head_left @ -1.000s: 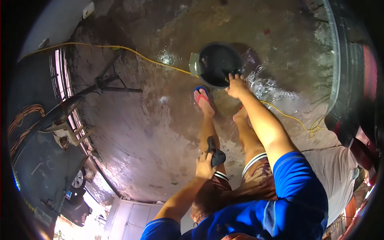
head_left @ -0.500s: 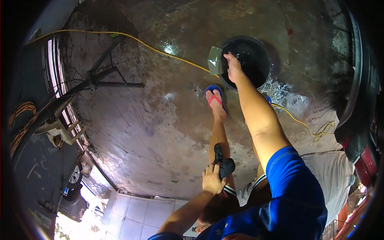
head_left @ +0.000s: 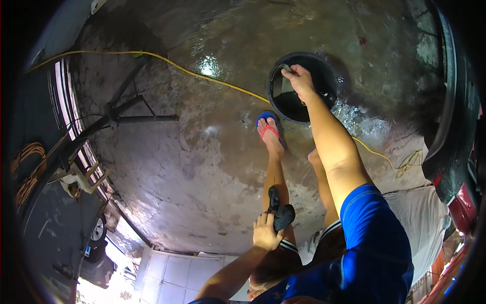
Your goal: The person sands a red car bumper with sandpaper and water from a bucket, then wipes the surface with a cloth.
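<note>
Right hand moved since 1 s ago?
Yes: right hand went left and forward, from the near-right rim of the black tub toward its left side.

A flat piece (head_left: 286, 87) is held by the fingers (head_left: 290, 72) of the right hand (head_left: 300, 83), inside the rim of a tub (head_left: 322, 66). Left of them a cord (head_left: 190, 71) and, farther off, a metal frame (head_left: 152, 119) are placed; behind and left, a sandalled foot (head_left: 270, 133). A bundle (head_left: 285, 218) is set just beside the left hand's (head_left: 267, 232) fingers.

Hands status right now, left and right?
Left hand: closed, holding a black object, exact kind unclear.
Right hand: closed, gripping a flat greyish piece over the round black tub.
</note>
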`<state>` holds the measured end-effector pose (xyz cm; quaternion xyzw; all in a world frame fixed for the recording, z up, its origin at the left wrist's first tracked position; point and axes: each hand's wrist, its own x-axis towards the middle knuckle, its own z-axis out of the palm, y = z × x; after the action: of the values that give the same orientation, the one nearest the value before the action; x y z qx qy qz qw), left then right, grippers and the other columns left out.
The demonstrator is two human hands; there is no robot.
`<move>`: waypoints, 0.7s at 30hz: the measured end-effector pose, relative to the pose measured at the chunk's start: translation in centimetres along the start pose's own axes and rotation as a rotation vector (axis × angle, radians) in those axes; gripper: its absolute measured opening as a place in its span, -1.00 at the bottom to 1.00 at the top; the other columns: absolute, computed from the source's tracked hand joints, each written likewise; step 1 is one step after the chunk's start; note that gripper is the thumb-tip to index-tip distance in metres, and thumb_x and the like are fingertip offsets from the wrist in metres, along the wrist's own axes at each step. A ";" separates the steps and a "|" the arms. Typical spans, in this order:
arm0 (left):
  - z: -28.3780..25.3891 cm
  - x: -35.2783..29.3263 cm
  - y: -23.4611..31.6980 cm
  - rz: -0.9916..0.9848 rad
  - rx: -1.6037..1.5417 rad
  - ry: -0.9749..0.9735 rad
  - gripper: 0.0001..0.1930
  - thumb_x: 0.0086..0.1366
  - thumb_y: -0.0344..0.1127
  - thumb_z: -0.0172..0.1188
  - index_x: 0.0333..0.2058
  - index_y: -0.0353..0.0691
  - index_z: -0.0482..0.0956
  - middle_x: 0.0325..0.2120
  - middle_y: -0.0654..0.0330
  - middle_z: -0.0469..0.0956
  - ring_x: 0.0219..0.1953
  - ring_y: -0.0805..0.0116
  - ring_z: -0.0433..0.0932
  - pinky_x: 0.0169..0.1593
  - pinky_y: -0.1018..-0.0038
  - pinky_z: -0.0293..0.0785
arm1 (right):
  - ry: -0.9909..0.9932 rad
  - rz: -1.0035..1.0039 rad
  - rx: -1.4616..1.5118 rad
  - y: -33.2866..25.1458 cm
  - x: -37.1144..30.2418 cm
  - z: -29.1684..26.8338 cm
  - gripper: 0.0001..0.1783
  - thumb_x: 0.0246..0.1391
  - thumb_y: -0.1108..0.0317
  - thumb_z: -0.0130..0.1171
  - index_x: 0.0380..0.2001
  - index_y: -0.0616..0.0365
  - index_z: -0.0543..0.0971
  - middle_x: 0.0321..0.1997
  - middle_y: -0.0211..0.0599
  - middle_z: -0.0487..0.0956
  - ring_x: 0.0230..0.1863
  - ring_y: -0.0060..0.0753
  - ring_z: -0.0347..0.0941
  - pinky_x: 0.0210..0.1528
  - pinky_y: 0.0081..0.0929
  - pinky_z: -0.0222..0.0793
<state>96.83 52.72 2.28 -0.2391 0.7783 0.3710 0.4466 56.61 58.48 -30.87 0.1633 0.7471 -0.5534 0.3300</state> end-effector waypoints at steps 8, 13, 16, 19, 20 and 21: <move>-0.9 0.4 0.3 0.020 -0.050 0.035 -0.29 0.04 -0.16 0.37 0.18 -0.26 0.40 0.07 -0.09 0.47 0.14 -0.14 0.42 0.20 0.03 0.34 | 0.060 -0.289 -0.195 0.3 -3.0 -1.9 -0.71 0.13 0.31 0.44 -0.14 0.19 0.65 -0.25 -0.28 0.71 -0.28 -0.46 0.59 -0.14 -0.42 0.52; -1.5 0.6 0.6 0.010 -0.040 0.006 -0.24 0.04 -0.12 0.38 0.24 -0.24 0.39 0.11 -0.12 0.45 0.16 -0.12 0.42 0.20 0.02 0.33 | 0.342 -0.200 -0.279 1.7 -1.5 -4.3 -0.69 0.08 0.32 0.44 -0.10 0.14 0.66 -0.13 -0.11 0.73 -0.11 -0.23 0.67 -0.01 -0.32 0.54; -1.4 0.2 0.8 0.008 0.001 -0.025 -0.23 0.03 -0.13 0.40 0.23 -0.25 0.40 0.14 -0.17 0.44 0.14 -0.16 0.43 0.18 0.02 0.34 | 0.241 -0.287 -0.464 3.5 -0.6 -4.1 -0.56 -0.03 0.36 0.50 -0.03 0.08 0.66 -0.09 -0.07 0.73 0.02 0.01 0.67 0.08 -0.23 0.54; -1.2 0.6 1.0 0.022 -0.020 0.006 -0.23 0.01 -0.13 0.41 0.22 -0.25 0.42 0.15 -0.20 0.44 0.11 -0.19 0.44 0.16 0.01 0.35 | 0.200 -0.148 -0.370 6.0 1.3 -2.8 -0.51 -0.08 0.34 0.52 -0.01 0.04 0.67 -0.09 -0.09 0.73 -0.01 -0.02 0.68 0.08 -0.23 0.55; -1.2 0.6 1.1 0.026 -0.013 0.008 -0.23 0.00 -0.13 0.41 0.21 -0.25 0.42 0.15 -0.19 0.44 0.10 -0.19 0.45 0.15 0.01 0.35 | 0.166 -0.067 -0.362 7.1 2.0 -2.7 -0.49 -0.11 0.30 0.53 -0.01 -0.02 0.68 -0.09 -0.09 0.73 -0.02 -0.03 0.68 0.09 -0.23 0.55; -1.0 0.5 1.4 0.030 -0.006 0.011 -0.23 0.00 -0.13 0.41 0.21 -0.26 0.43 0.14 -0.19 0.45 0.10 -0.20 0.45 0.14 0.01 0.36 | 0.183 -0.062 -0.404 8.3 2.4 -2.7 -0.53 -0.10 0.30 0.52 -0.03 0.01 0.69 -0.12 -0.11 0.74 -0.05 -0.05 0.69 0.05 -0.24 0.56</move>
<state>95.08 52.72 2.71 -0.2308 0.7832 0.3784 0.4361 59.00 63.50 -38.00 0.1201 0.8742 -0.3854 0.2697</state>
